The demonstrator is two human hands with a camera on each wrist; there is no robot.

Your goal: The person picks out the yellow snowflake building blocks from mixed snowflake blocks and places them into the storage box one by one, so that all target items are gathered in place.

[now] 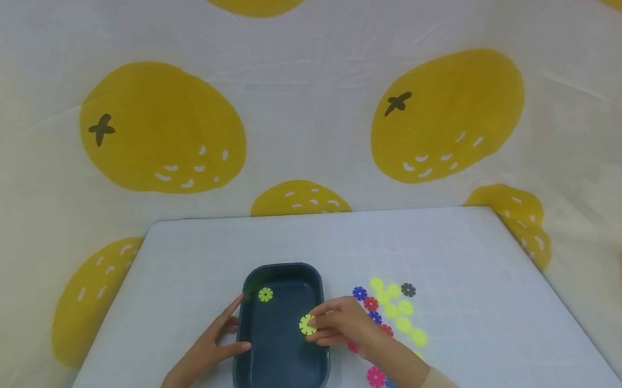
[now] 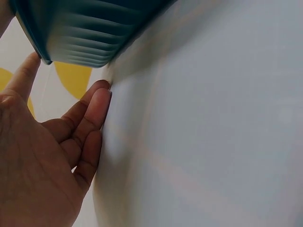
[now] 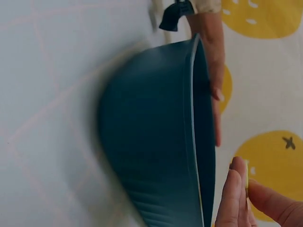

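A dark teal tray (image 1: 284, 367) stands on the table, its long sides running away from me. My left hand (image 1: 210, 350) is at its left side, index fingertip and thumb on the rim, other fingers loosely bent below it. Over the tray's right part, my right hand (image 1: 342, 323) pinches a yellow notched plastic disc (image 1: 307, 325) between thumb and fingers; the right wrist view shows this disc (image 3: 246, 177) edge-on beyond the rim. Another yellow notched disc (image 1: 265, 295) lies inside the tray, toward its far left corner.
Right of the tray, several loose discs are spread on the white table (image 1: 487, 302): yellow ones (image 1: 404, 324), blue ones (image 1: 359, 293), red ones (image 1: 375, 377) and a black one (image 1: 408, 289). My right forearm hides some of them. A fruit-printed cloth (image 1: 304, 125) hangs behind the table.
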